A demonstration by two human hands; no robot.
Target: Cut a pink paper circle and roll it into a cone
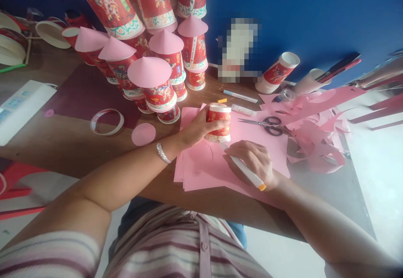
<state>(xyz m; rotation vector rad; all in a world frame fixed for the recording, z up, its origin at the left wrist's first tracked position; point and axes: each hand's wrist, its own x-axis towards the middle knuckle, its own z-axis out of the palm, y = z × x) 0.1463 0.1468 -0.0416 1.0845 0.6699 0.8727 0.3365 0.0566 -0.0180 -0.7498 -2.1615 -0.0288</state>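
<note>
My left hand (pixel 195 127) is wrapped round a red patterned paper cup (pixel 218 123) that stands upside down on a stack of pink paper sheets (pixel 204 164). My right hand (pixel 252 160) grips a white marker with an orange end (pixel 247 172), its tip at the cup's rim on the paper. A faint curved line shows on the pink sheet left of the cup.
Several red cup towers with pink cone roofs (pixel 149 71) stand behind. A pink paper circle (pixel 143 134) and a cut cup ring (pixel 107 121) lie at the left, scissors (pixel 264 123), pens (pixel 241 97) and pink scraps (pixel 315 135) at the right. A white power strip (pixel 22 108) lies far left.
</note>
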